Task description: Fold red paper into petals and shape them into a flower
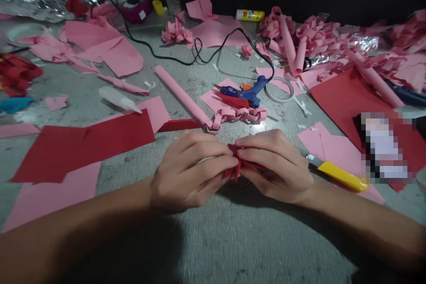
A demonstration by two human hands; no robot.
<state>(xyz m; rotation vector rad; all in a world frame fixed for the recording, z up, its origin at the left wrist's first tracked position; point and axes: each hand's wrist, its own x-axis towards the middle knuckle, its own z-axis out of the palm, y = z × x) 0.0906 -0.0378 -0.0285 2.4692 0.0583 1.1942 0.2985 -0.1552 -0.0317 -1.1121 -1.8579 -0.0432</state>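
Observation:
Between the fingertips of both hands is a small folded piece of red paper (237, 166), partly covered by the fingers. My left hand (196, 171) pinches it from the left, and my right hand (274, 164) pinches it from the right. Just beyond the hands lies a pink paper chain (239, 115), joined or touching at its left end to a rolled pink paper tube (181, 95). A blue glue gun (246, 93) rests behind the chain. To the right of my right hand lies a yellow-handled cutter (344, 177).
Red sheets (89, 146) and pink sheets lie at the left, beside a white glue bottle (120, 100). A roll of tape (280, 89), a glue stick (250, 15) and heaps of pink paper (316, 35) spread behind. A black cord (159, 55) crosses the table. A blurred-out phone (386, 148) lies right.

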